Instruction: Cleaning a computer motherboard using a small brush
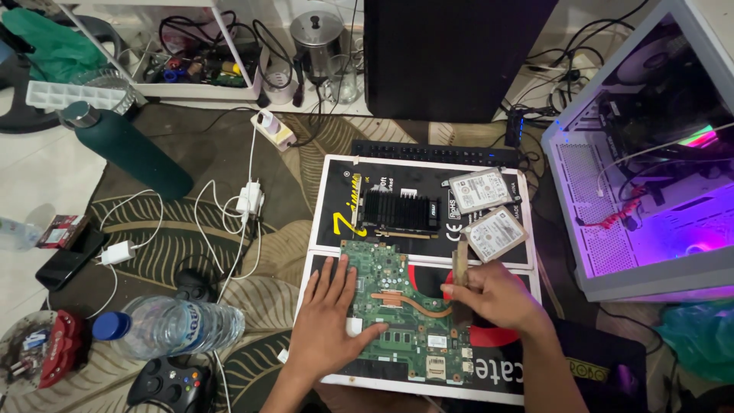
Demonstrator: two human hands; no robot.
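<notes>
Currently, the left hand point(327, 321) is lying flat with fingers released, pressing on the green circuit board point(405, 306), seemingly steadying it. At its 3 o'clock, the right hand point(495, 294) is clenching around a brush point(460, 261) held upright over the board's copper heat pipe point(417, 300). The board is resting on a flat cardboard box point(489, 371), sitting clear of the box's edges. At 12 o'clock, a black graphics card point(399, 214) and two hard drives point(489, 210) are occupying the far panel, leaving little open room. Farther out, a keyboard point(432, 154) is lying, with a lit computer case point(650, 153) at 2 o'clock.
</notes>
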